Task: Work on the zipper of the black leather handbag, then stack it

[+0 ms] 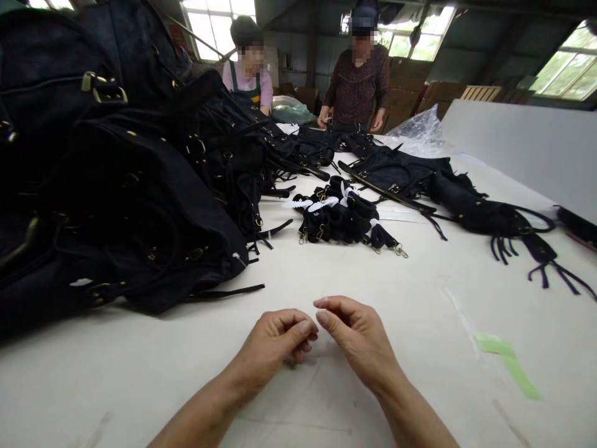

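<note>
Above the near part of the white table [261,404], my two hands face each other with the fingertips close together. My left hand [280,333] is closed, its fingers curled and the thumb laid against them. The thumb and index finger of my right hand [357,330] come together in a loose pinch. A tiny whitish bit shows at those fingertips, too small to name. Beyond my hands lies a pile of coiled black straps [342,214] with metal clips and white ties. Neither hand touches the straps.
A tall heap of black bags [153,205] with brass fittings covers the left side. More black bags [410,174] lie at the back right. Green tape [508,358] sticks to the table at right. Two people [357,81] stand across the table, near clear plastic [422,127].
</note>
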Motion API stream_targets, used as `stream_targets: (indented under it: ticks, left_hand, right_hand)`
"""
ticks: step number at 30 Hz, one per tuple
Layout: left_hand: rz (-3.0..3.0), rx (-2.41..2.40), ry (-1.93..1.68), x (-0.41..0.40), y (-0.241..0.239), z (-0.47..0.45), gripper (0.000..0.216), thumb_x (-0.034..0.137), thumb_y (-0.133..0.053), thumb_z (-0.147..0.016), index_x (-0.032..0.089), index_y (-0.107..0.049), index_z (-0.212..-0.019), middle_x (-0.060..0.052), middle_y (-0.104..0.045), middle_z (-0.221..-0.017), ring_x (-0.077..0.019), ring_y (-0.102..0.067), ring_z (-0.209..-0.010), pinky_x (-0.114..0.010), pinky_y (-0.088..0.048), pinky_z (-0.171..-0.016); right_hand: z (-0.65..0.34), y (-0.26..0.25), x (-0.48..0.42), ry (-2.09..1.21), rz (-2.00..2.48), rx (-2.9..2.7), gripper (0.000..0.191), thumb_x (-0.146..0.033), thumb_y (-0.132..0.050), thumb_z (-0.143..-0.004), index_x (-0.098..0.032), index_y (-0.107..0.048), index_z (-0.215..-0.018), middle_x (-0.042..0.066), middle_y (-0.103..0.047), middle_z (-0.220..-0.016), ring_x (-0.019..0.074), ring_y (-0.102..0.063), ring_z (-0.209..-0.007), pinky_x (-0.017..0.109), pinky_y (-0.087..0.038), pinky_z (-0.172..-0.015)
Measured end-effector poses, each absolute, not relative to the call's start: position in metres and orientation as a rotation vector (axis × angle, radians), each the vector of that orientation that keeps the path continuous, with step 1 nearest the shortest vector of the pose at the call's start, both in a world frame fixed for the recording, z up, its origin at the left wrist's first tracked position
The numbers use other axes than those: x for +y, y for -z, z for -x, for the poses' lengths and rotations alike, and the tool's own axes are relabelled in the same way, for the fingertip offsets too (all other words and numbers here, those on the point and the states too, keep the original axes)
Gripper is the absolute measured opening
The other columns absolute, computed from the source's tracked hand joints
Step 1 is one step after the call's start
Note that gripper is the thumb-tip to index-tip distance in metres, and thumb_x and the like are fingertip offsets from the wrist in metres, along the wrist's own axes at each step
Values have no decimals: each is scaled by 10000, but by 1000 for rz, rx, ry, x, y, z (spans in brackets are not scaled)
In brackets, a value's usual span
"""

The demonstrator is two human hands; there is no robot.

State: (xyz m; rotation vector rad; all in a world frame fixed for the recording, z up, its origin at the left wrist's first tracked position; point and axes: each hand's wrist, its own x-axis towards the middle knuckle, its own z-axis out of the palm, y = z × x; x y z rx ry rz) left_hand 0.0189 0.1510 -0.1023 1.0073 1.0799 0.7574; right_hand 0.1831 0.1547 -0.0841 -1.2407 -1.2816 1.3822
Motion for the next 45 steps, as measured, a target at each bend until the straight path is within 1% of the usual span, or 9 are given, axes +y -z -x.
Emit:
stream_targets:
  ticks: [4, 9, 13, 18, 21, 25, 28, 37, 45]
  left_hand:
    - [-1006, 1075, -777, 151, 103, -20, 305, 438, -620, -816, 138, -657, -776, -8, -584, -664, -103, -506, -550, -219, -409, -512]
    - [-883, 1058, -905, 152, 100, -17, 260, 412, -590, -857, 163, -631, -793, -19, -632, -760, -118, -552, -699, -231, -442, -666]
    - [-755, 1049, -998, 156, 100, -13, 242, 410, -588, -864, 178, -625, -805, -26, -651, -864, -145, -577, -865, -268, -458, -818]
    - [-563, 1078, -1110, 161, 102, -9, 202, 388, -647, -827, 187, -621, -840, -29, -675, -907, -159, -614, -907, -280, -502, -817]
    - [-442, 1119, -1228, 164, 102, -7, 182, 348, -681, -803, 190, -597, -837, -22, -691, -931, -162, -638, -914, -292, -522, -830]
    - [-507, 1120, -1095, 161, 99, -8, 219, 382, -673, -808, 188, -581, -851, -22, -699, -868, -141, -656, -792, -235, -530, -694]
    - [-674, 1033, -879, 154, 96, -14, 271, 426, -636, -831, 159, -590, -823, -34, -683, -802, -125, -639, -727, -201, -505, -617]
    - [-697, 980, -743, 149, 98, -19, 295, 435, -647, -807, 151, -570, -823, -20, -647, -716, -100, -604, -550, -165, -453, -443]
    - [-748, 1040, -708, 148, 96, -18, 358, 494, -670, -766, 149, -586, -720, 32, -526, -578, -49, -447, -432, -140, -377, -384]
  right_hand:
    - [-179, 86, 157, -1446, 1144, -1194, 188, -335, -680, -798, -168, -656, -714, -14, -609, -660, 115, -533, -620, 229, -436, -603]
    - [-186, 88, 161, -1399, 1106, -879, 283, -434, -672, -821, -176, -576, -752, -39, -567, -712, 49, -400, -493, 179, -336, -451]
    - [-191, 87, 165, -1458, 1006, -622, 324, -468, -696, -792, -194, -523, -804, 22, -652, -919, 66, -497, -548, 175, -391, -453]
    - [-203, 88, 173, -1303, 1009, -427, 329, -422, -736, -737, -222, -489, -821, 3, -623, -829, 116, -566, -643, 198, -460, -491]
    - [-208, 88, 175, -1052, 1017, -504, 251, -419, -656, -816, -224, -498, -809, -21, -547, -752, 112, -540, -621, 227, -484, -540]
    - [-199, 87, 166, -603, 1058, -1153, 83, -271, -594, -888, -216, -616, -830, 24, -586, -823, 153, -587, -765, 294, -523, -696]
    - [-185, 91, 156, -429, 1016, -1656, 124, -145, -577, -869, -213, -681, -864, 62, -605, -905, 156, -616, -787, 253, -545, -652]
    - [-177, 104, 154, -482, 959, -1975, 309, -62, -427, -888, -194, -668, -1030, 88, -637, -981, 174, -633, -889, 272, -572, -757]
    - [-177, 101, 154, -504, 1020, -2018, 264, -112, -429, -918, -164, -680, -980, 93, -633, -933, 171, -621, -793, 273, -561, -692]
